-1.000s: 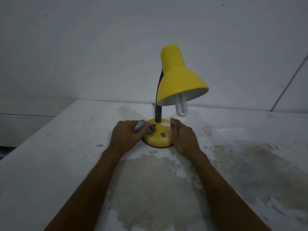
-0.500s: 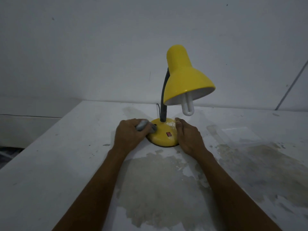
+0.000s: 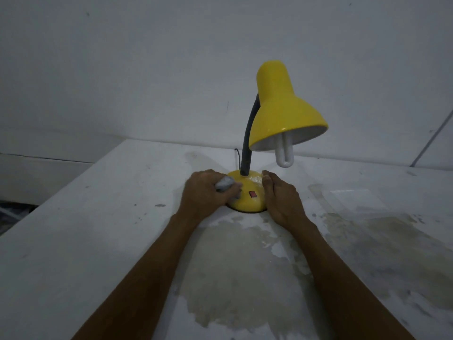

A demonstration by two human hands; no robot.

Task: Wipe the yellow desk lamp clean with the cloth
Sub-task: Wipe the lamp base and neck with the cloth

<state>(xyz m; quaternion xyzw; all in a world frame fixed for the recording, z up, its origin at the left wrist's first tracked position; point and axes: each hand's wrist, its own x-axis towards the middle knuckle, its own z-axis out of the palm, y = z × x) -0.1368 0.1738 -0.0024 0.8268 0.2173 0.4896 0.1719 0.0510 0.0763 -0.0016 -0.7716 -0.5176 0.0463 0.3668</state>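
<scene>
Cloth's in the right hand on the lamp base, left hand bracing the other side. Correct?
Hands are swapped. In the head view the left hand holds the cloth on the lamp base; the right hand braces the other side.

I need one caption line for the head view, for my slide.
Left hand rubs a grey cloth on the yellow lamp's base; right hand steadies it.

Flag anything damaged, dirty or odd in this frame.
The table paint has peeled in broad brownish patches in front of the lamp base. A whitish dusty smear sits on the base near the right hand. Nothing is tipped or spilled.
</scene>
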